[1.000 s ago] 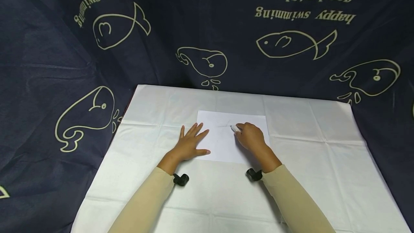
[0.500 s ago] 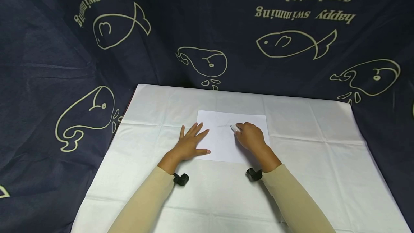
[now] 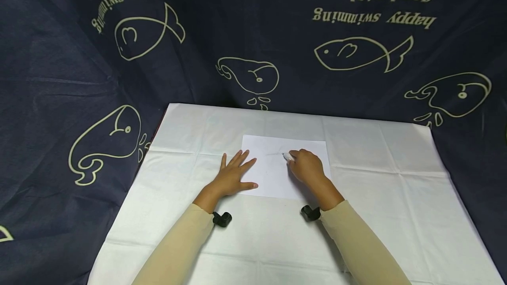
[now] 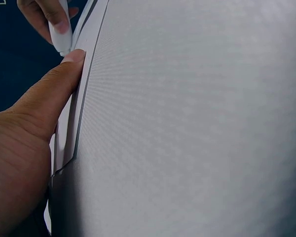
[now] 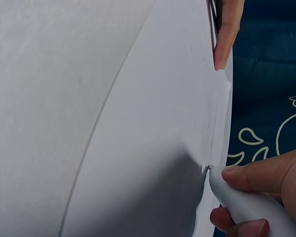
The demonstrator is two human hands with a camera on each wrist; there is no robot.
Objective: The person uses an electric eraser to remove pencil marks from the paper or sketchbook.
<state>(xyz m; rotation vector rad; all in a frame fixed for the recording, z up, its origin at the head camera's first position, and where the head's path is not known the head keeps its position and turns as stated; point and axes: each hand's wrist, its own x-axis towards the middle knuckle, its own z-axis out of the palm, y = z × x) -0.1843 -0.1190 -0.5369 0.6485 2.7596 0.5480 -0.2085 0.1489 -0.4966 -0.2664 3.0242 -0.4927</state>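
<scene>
A white sheet of paper [image 3: 269,179] lies on the cloth, with faint grey lines [image 3: 273,154] on its upper part. My left hand [image 3: 229,178] rests on the sheet's left side, fingers spread and thumb out along the near edge. My right hand [image 3: 308,166] grips a thick white pen-like tool [image 5: 246,202] with a small narrow tip. In the right wrist view, thumb and fingers curl round its smooth body, and the tip touches the paper beside the lines. Small dark specks dot the sheet there. The tool's rear end is hidden in my palm.
A white creased cloth [image 3: 396,214] covers the table under the paper. Behind it hangs a dark blue curtain [image 3: 297,91] printed with pale fish, whales and lettering. Black camera mounts [image 3: 222,219] sit at both wrists.
The slanted grey line near the tool's tip looks fainter than a second ago. Both hands stay in nearly the same place, with the left still flat on the sheet.
</scene>
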